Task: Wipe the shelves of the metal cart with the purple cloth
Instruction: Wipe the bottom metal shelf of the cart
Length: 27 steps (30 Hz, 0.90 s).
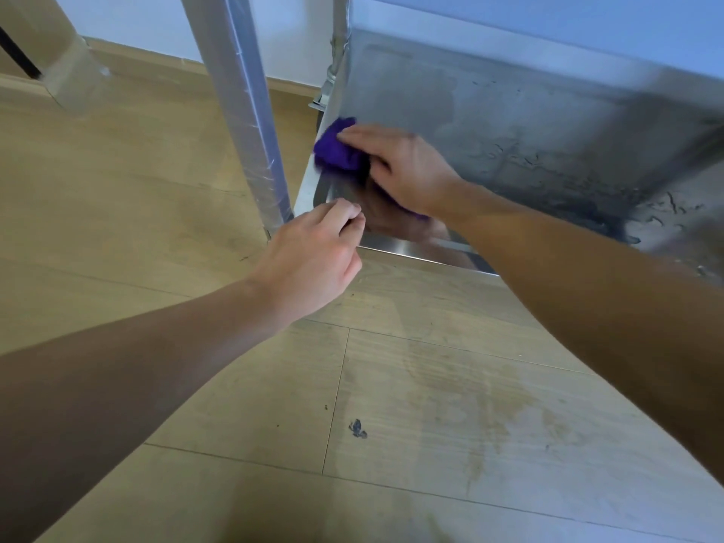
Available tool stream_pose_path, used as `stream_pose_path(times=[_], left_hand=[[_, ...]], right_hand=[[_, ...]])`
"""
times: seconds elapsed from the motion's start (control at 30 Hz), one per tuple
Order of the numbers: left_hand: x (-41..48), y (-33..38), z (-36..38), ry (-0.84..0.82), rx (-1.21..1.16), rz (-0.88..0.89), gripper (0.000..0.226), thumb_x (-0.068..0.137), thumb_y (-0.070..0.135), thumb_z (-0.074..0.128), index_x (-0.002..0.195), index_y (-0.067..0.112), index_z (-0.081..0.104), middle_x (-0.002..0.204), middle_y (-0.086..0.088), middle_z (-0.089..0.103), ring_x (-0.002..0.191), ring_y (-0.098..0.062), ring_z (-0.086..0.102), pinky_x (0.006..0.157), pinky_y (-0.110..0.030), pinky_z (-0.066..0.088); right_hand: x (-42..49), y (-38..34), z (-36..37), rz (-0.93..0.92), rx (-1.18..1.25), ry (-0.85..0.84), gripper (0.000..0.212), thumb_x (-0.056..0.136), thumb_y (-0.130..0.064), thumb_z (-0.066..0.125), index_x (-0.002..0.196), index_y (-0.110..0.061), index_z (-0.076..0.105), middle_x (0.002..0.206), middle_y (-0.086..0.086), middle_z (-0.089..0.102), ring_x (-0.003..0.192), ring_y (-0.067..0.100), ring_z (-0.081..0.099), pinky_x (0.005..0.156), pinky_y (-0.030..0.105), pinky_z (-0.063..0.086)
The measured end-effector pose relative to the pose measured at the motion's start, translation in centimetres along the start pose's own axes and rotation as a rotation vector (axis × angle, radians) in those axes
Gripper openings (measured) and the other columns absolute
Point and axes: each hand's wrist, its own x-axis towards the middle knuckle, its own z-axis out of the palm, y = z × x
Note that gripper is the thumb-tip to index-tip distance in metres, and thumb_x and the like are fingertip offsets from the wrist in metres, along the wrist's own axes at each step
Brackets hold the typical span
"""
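1. The shallow, tray-like steel shelf of the metal cart has a raised rim. Inside it lies only a crumpled purple cloth, along with dull streaks and dark smudges across the metal.
2. The purple cloth sits in the shelf's near left corner, close to the rim and just beside the film-wrapped silver upright post.
3. The right hand lies on top of the cloth, fingers stretched out nearly flat and pressing it against the shelf.
4. The left hand is apart from the cloth, at the shelf's front rim by the corner. Its fingers are curled, but whether they clasp the rim cannot be told.
5. A pale wooden floor lies below
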Motion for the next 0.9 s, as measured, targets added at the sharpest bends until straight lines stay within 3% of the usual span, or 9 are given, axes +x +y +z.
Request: stream_pose_path(times=[0.1, 0.17, 0.23, 0.43, 0.53, 0.63, 0.73, 0.8, 0.9], left_hand=[[0.2, 0.2, -0.1, -0.017, 0.011, -0.021, 0.036, 0.088, 0.015, 0.04, 0.105, 0.003, 0.069, 0.112, -0.009, 0.064, 0.096, -0.023, 0.064, 0.068, -0.034, 0.056], [0.6, 0.6, -0.2, -0.035, 0.011, -0.048, 0.034, 0.09, 0.017, 0.04, 0.101, 0.004, 0.069, 0.109, -0.007, 0.063, 0.092, -0.023, 0.062, 0.067, -0.035, 0.055], [1.3, 0.7, -0.3, -0.034, 0.003, -0.081, 0.034, 0.092, 0.02, 0.039, 0.097, 0.005, 0.069, 0.105, -0.005, 0.061, 0.088, -0.022, 0.059, 0.065, -0.037, 0.054], [3.7, 1.1, -0.2, -0.006, -0.022, -0.101, 0.029, 0.09, 0.022, 0.043, 0.089, 0.006, 0.068, 0.098, -0.003, 0.062, 0.082, -0.021, 0.06, 0.06, -0.035, 0.049], [5.0, 2.1, 0.5, 0.005, -0.076, -0.113, 0.027, 0.09, 0.022, 0.046, 0.09, 0.01, 0.071, 0.103, 0.0, 0.064, 0.087, -0.02, 0.061, 0.063, -0.03, 0.046], [5.9, 3.1, 1.2, 0.022, -0.106, -0.095, 0.028, 0.092, 0.022, 0.045, 0.091, 0.011, 0.071, 0.105, 0.001, 0.064, 0.09, -0.02, 0.061, 0.065, -0.028, 0.04], [6.1, 3.1, 1.5, 0.027, -0.138, -0.063, 0.029, 0.093, 0.021, 0.043, 0.094, 0.009, 0.07, 0.108, -0.001, 0.063, 0.093, -0.02, 0.061, 0.072, -0.031, 0.048], [6.0, 2.9, 1.6, 0.032, -0.145, -0.063, 0.029, 0.093, 0.02, 0.043, 0.094, 0.008, 0.069, 0.108, -0.001, 0.063, 0.092, -0.02, 0.06, 0.072, -0.032, 0.051], [6.0, 3.1, 1.7, 0.032, -0.152, -0.075, 0.029, 0.093, 0.021, 0.043, 0.095, 0.007, 0.068, 0.108, -0.003, 0.062, 0.093, -0.022, 0.06, 0.071, -0.034, 0.051]], right_hand=[[-0.7, 2.8, -1.3, 0.365, -0.024, 0.17, 0.051, 0.09, -0.005, 0.041, 0.138, -0.021, 0.052, 0.144, 0.001, 0.051, 0.129, 0.024, 0.049, 0.105, 0.03, 0.039], [-1.2, 3.5, -1.3, 0.491, -0.043, 0.251, 0.049, 0.093, -0.009, 0.039, 0.139, -0.021, 0.05, 0.144, 0.0, 0.05, 0.126, 0.025, 0.05, 0.101, 0.033, 0.043], [-1.7, 3.0, -0.8, 0.469, -0.091, 0.25, 0.049, 0.093, -0.01, 0.039, 0.141, -0.018, 0.048, 0.146, 0.0, 0.048, 0.127, 0.026, 0.048, 0.102, 0.035, 0.044], [-5.1, 2.0, -0.6, 0.161, -0.169, 0.173, 0.051, 0.089, -0.002, 0.04, 0.139, -0.011, 0.051, 0.142, 0.006, 0.052, 0.127, 0.029, 0.049, 0.106, 0.038, 0.041], [-6.6, 4.0, -2.0, 0.239, -0.176, 0.195, 0.051, 0.088, 0.0, 0.041, 0.137, -0.01, 0.053, 0.141, 0.008, 0.053, 0.127, 0.029, 0.05, 0.108, 0.037, 0.039], [-8.4, 7.3, -4.0, 0.492, -0.186, 0.273, 0.051, 0.089, -0.002, 0.041, 0.137, -0.012, 0.052, 0.144, 0.007, 0.05, 0.129, 0.028, 0.049, 0.11, 0.033, 0.037], [-9.3, 8.6, -4.7, 0.723, -0.178, 0.351, 0.052, 0.09, -0.003, 0.039, 0.14, -0.012, 0.049, 0.146, 0.005, 0.048, 0.13, 0.028, 0.046, 0.109, 0.033, 0.037], [-8.7, 7.2, -3.8, 0.7, -0.174, 0.349, 0.054, 0.087, -0.002, 0.04, 0.139, -0.014, 0.049, 0.146, 0.003, 0.048, 0.128, 0.029, 0.047, 0.107, 0.033, 0.039], [-7.0, 3.6, -1.8, 0.448, -0.148, 0.287, 0.054, 0.085, 0.0, 0.043, 0.136, -0.014, 0.053, 0.143, 0.004, 0.052, 0.124, 0.029, 0.052, 0.103, 0.031, 0.04]])
